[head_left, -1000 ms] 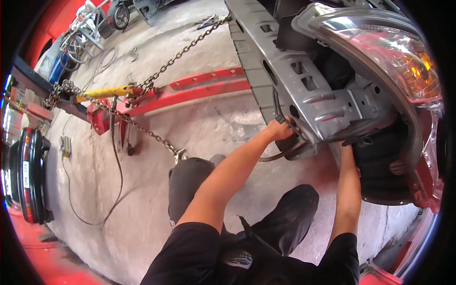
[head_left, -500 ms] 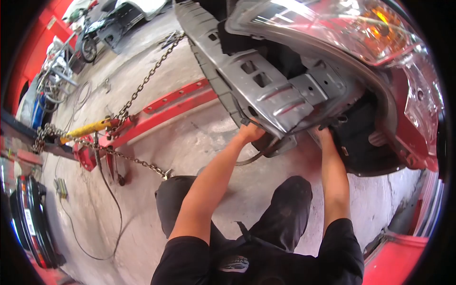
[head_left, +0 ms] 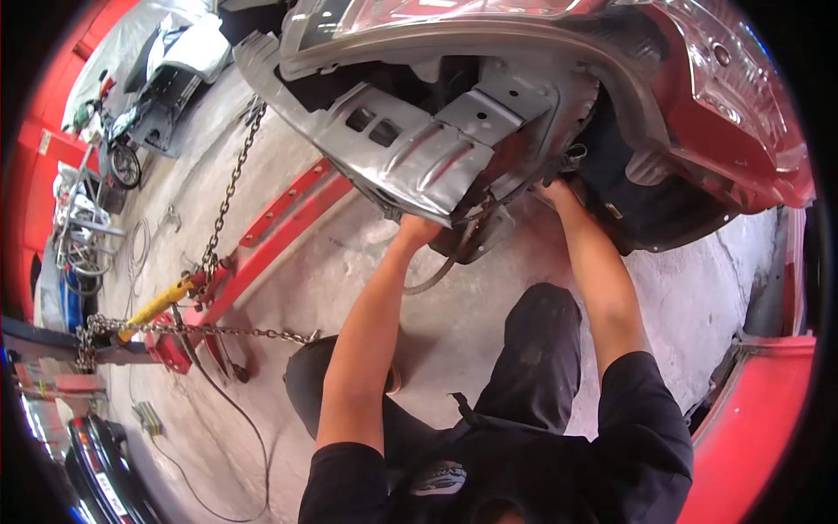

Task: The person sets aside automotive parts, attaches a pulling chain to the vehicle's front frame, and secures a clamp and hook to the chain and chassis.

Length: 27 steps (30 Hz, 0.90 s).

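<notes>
Fingers of our left hand [head_left: 421,230] and right hand [head_left: 552,189] are hidden; we cannot tell their closure; the grey metal panel [head_left: 408,159], upper centre of the frame, we judge stiff and heavy, best held near its lower edge

A chain [head_left: 233,179] and a floor beam [head_left: 275,253] run left of the body panel [head_left: 415,153]. Right of the panel sits a liner [head_left: 663,196]; below it hangs a hose [head_left: 443,272], the left hand [head_left: 418,230] at the panel's near edge.
</notes>
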Motion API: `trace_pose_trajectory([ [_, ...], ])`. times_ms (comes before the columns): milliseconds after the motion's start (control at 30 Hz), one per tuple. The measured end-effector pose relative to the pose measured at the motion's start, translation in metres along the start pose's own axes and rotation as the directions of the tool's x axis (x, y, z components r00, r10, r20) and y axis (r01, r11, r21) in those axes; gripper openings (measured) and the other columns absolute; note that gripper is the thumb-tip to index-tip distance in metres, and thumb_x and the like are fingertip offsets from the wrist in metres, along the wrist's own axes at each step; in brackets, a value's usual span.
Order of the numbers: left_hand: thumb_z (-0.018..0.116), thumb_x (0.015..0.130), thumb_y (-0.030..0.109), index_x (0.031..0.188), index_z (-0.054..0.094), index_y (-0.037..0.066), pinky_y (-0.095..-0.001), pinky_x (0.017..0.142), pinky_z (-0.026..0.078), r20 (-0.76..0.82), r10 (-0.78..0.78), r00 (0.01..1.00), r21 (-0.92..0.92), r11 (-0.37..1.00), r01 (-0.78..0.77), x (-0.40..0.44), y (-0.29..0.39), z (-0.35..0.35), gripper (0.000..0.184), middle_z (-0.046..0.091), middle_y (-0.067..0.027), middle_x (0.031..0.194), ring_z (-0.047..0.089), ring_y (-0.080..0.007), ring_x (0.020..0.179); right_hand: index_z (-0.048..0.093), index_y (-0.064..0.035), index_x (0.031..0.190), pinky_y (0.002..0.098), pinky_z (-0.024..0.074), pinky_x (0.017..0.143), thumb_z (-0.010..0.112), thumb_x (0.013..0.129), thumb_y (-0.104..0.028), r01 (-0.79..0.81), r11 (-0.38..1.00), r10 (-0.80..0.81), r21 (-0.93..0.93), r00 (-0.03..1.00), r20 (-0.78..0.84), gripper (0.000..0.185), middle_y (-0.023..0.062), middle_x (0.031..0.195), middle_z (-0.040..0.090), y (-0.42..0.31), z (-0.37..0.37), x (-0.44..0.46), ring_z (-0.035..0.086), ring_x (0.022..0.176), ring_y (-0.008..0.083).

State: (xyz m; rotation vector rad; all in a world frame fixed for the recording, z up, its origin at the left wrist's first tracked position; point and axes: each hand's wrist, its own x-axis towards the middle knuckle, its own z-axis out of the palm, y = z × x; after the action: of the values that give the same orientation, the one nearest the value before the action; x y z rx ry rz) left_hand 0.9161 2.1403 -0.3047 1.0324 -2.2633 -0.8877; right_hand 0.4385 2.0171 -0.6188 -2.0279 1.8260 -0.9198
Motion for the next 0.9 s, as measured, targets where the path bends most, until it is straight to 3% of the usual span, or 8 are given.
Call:
trace_pose_trajectory([
  [167,0.054,0.088,0.031,0.123,0.055,0.004,-0.0428,0.101,0.039,-0.037,0.037,0.999,-0.024,0.999,-0.038,0.001,-0.015,0.008,0.045,0.055,-0.021,0.128,0.048,-0.038,0.122,0.046,-0.0104,0.132,0.0423,0.0356,0.104,0.048,0.091,-0.04,-0.017,1.0,0.017,-0.019,0.999,-0.036,0.05,0.0086,0.138,0.046,-0.009,0.001,0.004,0.043,0.125,0.0275],
  [267,0.055,0.089,0.001,0.108,0.067,0.005,-0.0353,0.087,0.05,-0.185,0.253,0.95,0.057,0.967,-0.246,0.0,-0.008,0.007,0.024,0.068,-0.0111,0.106,0.063,-0.0225,0.101,0.047,-0.0103,0.132,0.0423,0.0358,0.104,0.048,0.091,-0.04,-0.017,1.0,0.015,-0.022,0.998,-0.057,0.05,0.0086,0.138,0.046,-0.018,0.004,0.006,0.044,0.125,0.0275],
  [400,0.059,0.094,0.017,0.106,0.067,0.004,-0.0359,0.085,0.049,-0.196,0.221,0.955,0.042,0.975,-0.217,0.003,0.0,0.005,0.019,0.067,-0.013,0.105,0.062,-0.0247,0.098,0.047,-0.0102,0.131,0.0423,0.036,0.103,0.048,0.091,-0.039,-0.007,0.999,0.003,-0.05,0.998,-0.069,0.05,0.0086,0.138,0.047,-0.022,-0.007,0.002,0.044,0.125,0.0275],
  [600,0.061,0.093,0.022,0.107,0.066,0.005,-0.0364,0.085,0.048,-0.223,0.238,0.945,0.0,0.97,-0.244,0.007,-0.005,0.007,0.023,0.065,-0.0137,0.109,0.06,-0.0269,0.099,0.047,-0.0101,0.131,0.0424,0.0364,0.103,0.048,0.091,-0.039,-0.023,0.997,0.019,-0.068,0.998,-0.058,0.049,0.0086,0.137,0.047,-0.025,0.001,0.016,0.044,0.124,0.0275],
  [733,0.055,0.087,0.017,0.123,0.055,0.001,-0.0403,0.1,0.04,0.065,0.066,0.996,-0.076,0.995,-0.061,0.007,0.006,-0.008,0.039,0.057,-0.0199,0.125,0.05,-0.0348,0.119,0.047,-0.01,0.131,0.0424,0.0366,0.103,0.048,0.091,-0.039,-0.006,0.995,0.005,-0.097,1.0,-0.016,0.049,0.0087,0.137,0.047,-0.003,-0.018,-0.004,0.044,0.124,0.0275],
  [767,0.055,0.088,0.019,0.121,0.057,0.002,-0.0392,0.098,0.042,0.029,0.13,0.991,-0.119,0.985,-0.126,0.006,0.001,-0.006,0.037,0.059,-0.0182,0.124,0.053,-0.0326,0.117,0.047,-0.01,0.131,0.0424,0.0366,0.103,0.048,0.091,-0.039,0.003,0.995,-0.004,-0.101,1.0,-0.01,0.049,0.0087,0.137,0.047,-0.001,-0.018,-0.001,0.044,0.124,0.0275],
  [867,0.056,0.088,0.019,0.121,0.058,0.003,-0.0392,0.099,0.042,-0.026,-0.063,0.998,-0.411,0.91,0.047,0.011,0.015,-0.002,0.036,0.059,-0.0171,0.125,0.053,-0.0315,0.117,0.048,-0.0099,0.131,0.0424,0.0368,0.103,0.048,0.091,-0.038,0.026,0.993,-0.027,-0.111,1.0,-0.004,0.048,0.0087,0.137,0.047,-0.01,-0.012,0.015,0.045,0.123,0.0275],
  [900,0.055,0.088,0.02,0.122,0.057,0.004,-0.0392,0.101,0.041,0.014,0.005,1.0,-0.192,0.981,-0.002,0.008,0.023,-0.012,0.037,0.058,-0.0174,0.127,0.051,-0.0319,0.119,0.048,-0.0099,0.13,0.0424,0.0369,0.103,0.048,0.091,-0.038,0.03,0.993,-0.03,-0.115,1.0,-0.002,0.048,0.0087,0.137,0.048,-0.014,-0.013,0.033,0.045,0.123,0.0275],
])
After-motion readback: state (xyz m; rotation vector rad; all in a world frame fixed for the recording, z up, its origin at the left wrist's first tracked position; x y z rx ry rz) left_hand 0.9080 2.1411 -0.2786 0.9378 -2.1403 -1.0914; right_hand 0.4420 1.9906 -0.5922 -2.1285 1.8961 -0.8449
